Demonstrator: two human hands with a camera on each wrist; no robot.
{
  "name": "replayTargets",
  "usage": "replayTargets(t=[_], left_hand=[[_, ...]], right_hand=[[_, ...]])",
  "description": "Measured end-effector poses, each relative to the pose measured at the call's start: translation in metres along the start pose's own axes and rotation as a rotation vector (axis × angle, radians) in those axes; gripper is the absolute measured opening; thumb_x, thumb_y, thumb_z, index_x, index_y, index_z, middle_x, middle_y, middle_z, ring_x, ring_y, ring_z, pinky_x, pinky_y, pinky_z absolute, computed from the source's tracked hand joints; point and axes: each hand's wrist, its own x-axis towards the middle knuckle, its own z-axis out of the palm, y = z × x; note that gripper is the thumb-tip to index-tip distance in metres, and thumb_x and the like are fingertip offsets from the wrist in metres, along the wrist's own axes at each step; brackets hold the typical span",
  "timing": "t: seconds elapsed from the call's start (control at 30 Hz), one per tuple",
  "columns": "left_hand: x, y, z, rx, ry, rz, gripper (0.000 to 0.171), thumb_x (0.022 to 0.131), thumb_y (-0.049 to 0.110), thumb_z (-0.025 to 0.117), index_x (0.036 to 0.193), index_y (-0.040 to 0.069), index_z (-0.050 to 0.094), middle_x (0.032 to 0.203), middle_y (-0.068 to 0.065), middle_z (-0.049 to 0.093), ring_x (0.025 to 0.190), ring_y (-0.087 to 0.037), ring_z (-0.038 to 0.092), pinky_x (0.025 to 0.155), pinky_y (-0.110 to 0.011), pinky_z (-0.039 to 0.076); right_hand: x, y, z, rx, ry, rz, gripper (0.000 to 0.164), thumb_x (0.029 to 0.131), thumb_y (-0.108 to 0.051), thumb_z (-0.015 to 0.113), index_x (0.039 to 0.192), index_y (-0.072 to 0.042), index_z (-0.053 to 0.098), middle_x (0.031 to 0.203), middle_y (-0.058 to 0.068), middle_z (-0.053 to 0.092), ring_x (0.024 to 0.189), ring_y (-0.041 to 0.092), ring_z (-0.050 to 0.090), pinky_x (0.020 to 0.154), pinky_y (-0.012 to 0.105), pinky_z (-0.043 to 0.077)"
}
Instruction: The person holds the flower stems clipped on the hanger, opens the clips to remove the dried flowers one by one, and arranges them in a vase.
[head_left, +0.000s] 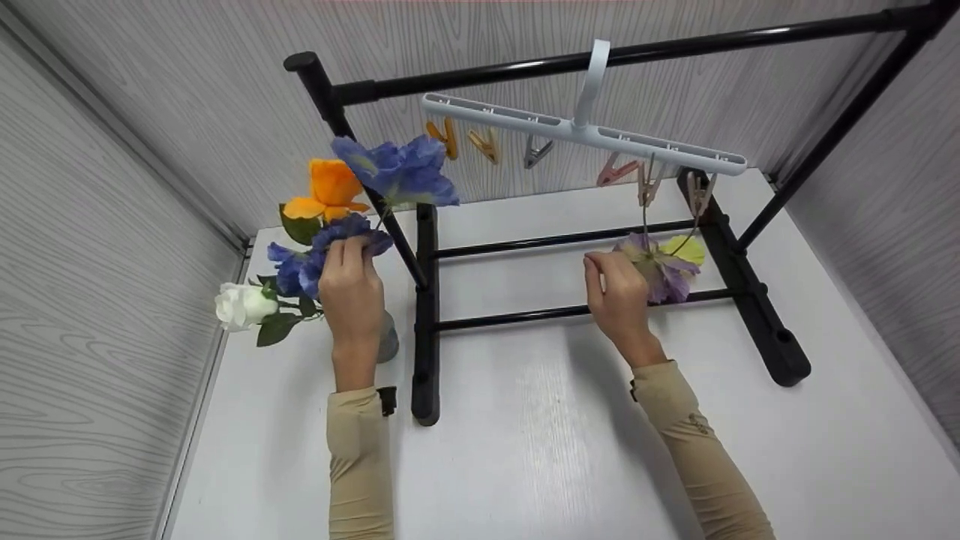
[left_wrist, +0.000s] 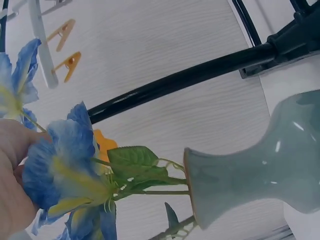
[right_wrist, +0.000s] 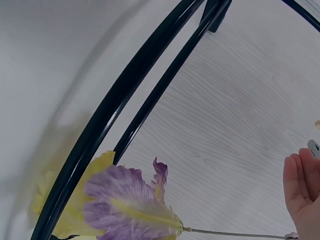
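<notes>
My left hand is at a bunch of artificial flowers, its bent fingers gripping a blue flower; the exact grip is partly hidden by petals. A second blue flower rises above that hand, its stem running down toward the fingers. Green stems enter a pale green vase, mostly hidden behind the left wrist in the head view. My right hand hovers beside a purple flower, fingers together and loosely bent, with nothing visible in them. That flower and a yellow flower hang head-down from clothespins.
A black rack stands on the white table. From its top bar hangs a pale blue clip hanger with several clothespins, including an orange clothespin. An orange flower and white rose lean left of the rack.
</notes>
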Motion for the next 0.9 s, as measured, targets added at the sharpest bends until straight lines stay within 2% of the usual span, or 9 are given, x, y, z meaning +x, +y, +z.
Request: replayTargets(t=[0.2,0.43,0.57,0.7,0.9], left_hand=[[-0.001,-0.004,-0.004,-0.005,-0.025,-0.086,0.005,0.098,-0.007,0.06,0.102,-0.01,0.061,0.096,-0.027,0.057,0.085,-0.046,0.062,0.078,-0.053,0.057],[0.001,-0.007,-0.008,0.001,0.008,-0.152,0.011,0.099,-0.003,0.059,0.107,-0.01,0.06,0.101,-0.029,0.057,0.088,-0.047,0.061,0.083,-0.055,0.055],[0.002,-0.007,-0.009,0.016,0.011,-0.161,0.016,0.103,0.005,0.06,0.106,-0.011,0.06,0.099,-0.028,0.058,0.086,-0.045,0.062,0.083,-0.053,0.056],[0.0,-0.008,-0.01,0.077,0.03,-0.158,0.018,0.103,0.006,0.06,0.104,-0.011,0.061,0.097,-0.029,0.061,0.088,-0.046,0.063,0.083,-0.054,0.055],[-0.004,-0.007,-0.01,0.109,0.054,-0.141,0.016,0.1,0.001,0.057,0.108,-0.012,0.061,0.099,-0.03,0.062,0.092,-0.048,0.062,0.086,-0.056,0.052]], right_hand=[[-0.004,0.002,0.0,0.019,-0.021,0.004,0.008,0.091,0.013,0.068,0.097,0.007,0.069,0.082,0.018,0.065,0.073,0.033,0.063,0.063,0.046,0.053],[-0.006,0.004,0.001,0.009,-0.017,0.011,0.008,0.09,0.012,0.069,0.095,0.006,0.069,0.081,0.017,0.066,0.073,0.033,0.064,0.063,0.047,0.052],[-0.007,0.005,0.003,0.011,-0.022,0.009,0.007,0.09,0.013,0.069,0.094,0.007,0.069,0.081,0.018,0.066,0.072,0.032,0.064,0.061,0.047,0.052],[-0.007,0.006,0.003,0.011,-0.034,0.018,0.006,0.09,0.013,0.068,0.094,0.008,0.068,0.08,0.018,0.065,0.071,0.032,0.063,0.061,0.046,0.051],[-0.003,0.013,-0.002,-0.058,0.023,0.126,0.004,0.093,0.01,0.067,0.097,0.01,0.068,0.085,0.021,0.068,0.075,0.035,0.065,0.067,0.048,0.053]])
